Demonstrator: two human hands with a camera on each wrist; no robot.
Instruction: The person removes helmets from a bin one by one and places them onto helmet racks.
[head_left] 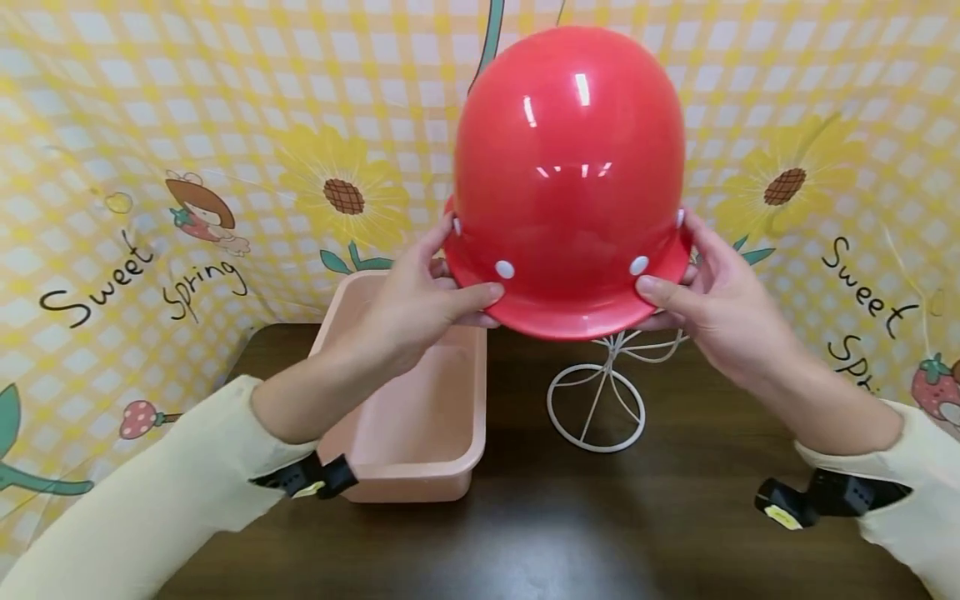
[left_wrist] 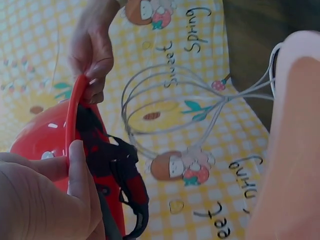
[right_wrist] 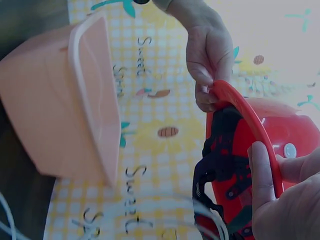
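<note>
Helmet [head_left: 570, 175] is smack between the left hand [head_left: 418, 302] and right hand [head_left: 729, 304], both pinching its brim [head_left: 577, 323], thumbs [head_left: 478, 296] on top.

Now the red helmet [head_left: 570, 183] hides upper loops of the white wire stand [head_left: 613, 348]; the left forearm [head_left: 330, 385] covers part of the pink bin [head_left: 431, 400]; the yellow label [head_left: 782, 516] near the right sleeve [head_left: 926, 467] looks too tiny to read.

Red helmet [right_wrist: 295, 125]: brim pinched by right hand [right_wrist: 292, 205] and left hand [right_wrist: 210, 55].
Harness [right_wrist: 223, 126]: dark, inside helmet.
Pink bin [right_wrist: 42, 100]: well apart from helmet.
</note>
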